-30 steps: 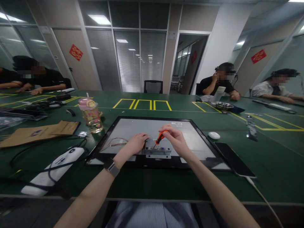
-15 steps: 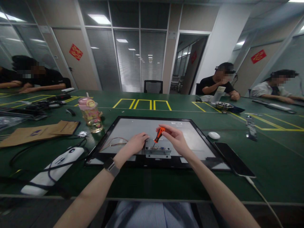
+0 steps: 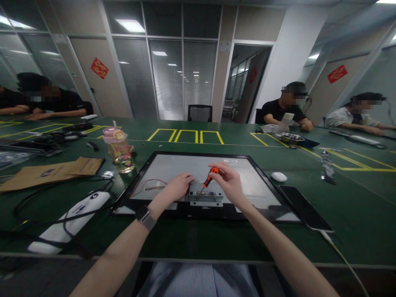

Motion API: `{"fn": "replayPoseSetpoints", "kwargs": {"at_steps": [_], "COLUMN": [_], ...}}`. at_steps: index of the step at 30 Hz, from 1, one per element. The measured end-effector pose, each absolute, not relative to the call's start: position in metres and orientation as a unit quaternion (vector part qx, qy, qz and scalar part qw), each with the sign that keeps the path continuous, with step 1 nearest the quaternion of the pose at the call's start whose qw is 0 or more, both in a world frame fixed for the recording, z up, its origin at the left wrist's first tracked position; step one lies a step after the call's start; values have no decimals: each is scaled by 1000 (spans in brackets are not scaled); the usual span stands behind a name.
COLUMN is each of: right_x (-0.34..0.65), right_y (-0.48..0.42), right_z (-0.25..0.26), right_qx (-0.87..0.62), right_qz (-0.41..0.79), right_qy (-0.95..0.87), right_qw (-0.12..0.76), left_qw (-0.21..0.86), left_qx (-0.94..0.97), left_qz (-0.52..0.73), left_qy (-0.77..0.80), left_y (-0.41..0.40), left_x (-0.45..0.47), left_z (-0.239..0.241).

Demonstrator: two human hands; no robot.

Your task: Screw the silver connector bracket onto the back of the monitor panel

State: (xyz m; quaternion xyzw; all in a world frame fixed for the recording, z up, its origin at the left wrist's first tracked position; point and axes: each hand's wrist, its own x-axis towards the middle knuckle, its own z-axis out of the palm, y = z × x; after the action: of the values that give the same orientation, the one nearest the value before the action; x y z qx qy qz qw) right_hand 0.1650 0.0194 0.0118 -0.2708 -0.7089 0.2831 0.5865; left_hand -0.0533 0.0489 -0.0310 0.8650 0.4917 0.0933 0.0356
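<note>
My right hand (image 3: 230, 181) is closed round the orange-and-black handle of a screwdriver (image 3: 211, 176). The shaft slants down and left, its tip at the connectors on a small metal bracket (image 3: 206, 199). My left hand (image 3: 179, 186) rests at the bracket's left side, fingertips on its upper left corner; whether they grip it I cannot tell. Under both hands a flat display panel (image 3: 173, 163) with a black frame lies on the green table. Thin wires (image 3: 148, 185) run over the panel left of my left hand.
Left of the panel are a pink-lidded drink bottle (image 3: 119, 150), brown paper packaging (image 3: 55, 172) and a white power strip (image 3: 71, 220) with black cables. A phone (image 3: 305, 206) on a cable and a white case (image 3: 279, 176) lie right. Several people sit across the table (image 3: 192, 239).
My right hand has shifted slightly right, and the screwdriver leans over more to the right. Its tip stays at the bracket. My left hand has hardly moved.
</note>
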Motion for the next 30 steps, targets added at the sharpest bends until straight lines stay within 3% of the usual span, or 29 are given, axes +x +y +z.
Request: {"fn": "replayPoseSetpoints", "kwargs": {"at_steps": [4,9,16,21,30], "right_x": [165,163,163,163,160], "right_y": [16,12,14,12,17], "right_z": [14,14,14,14,13], "right_qx": [-253,-221,-263,-231,-238], "right_qz": [248,346,240,312,307], "right_qy": [-737,-729,-738,-740,-684], "right_qw": [576,548,573,550,618], "left_qw": [35,40,39,41,46], "left_qx": [866,869,867,868,865], "left_qz": [96,96,101,93,104], "left_qy": [489,484,486,486,489], "left_y": [50,53,52,50,49], "left_x": [-54,-55,-54,-53,-54], "left_z": [-34,-35,-35,-32,-32]}}
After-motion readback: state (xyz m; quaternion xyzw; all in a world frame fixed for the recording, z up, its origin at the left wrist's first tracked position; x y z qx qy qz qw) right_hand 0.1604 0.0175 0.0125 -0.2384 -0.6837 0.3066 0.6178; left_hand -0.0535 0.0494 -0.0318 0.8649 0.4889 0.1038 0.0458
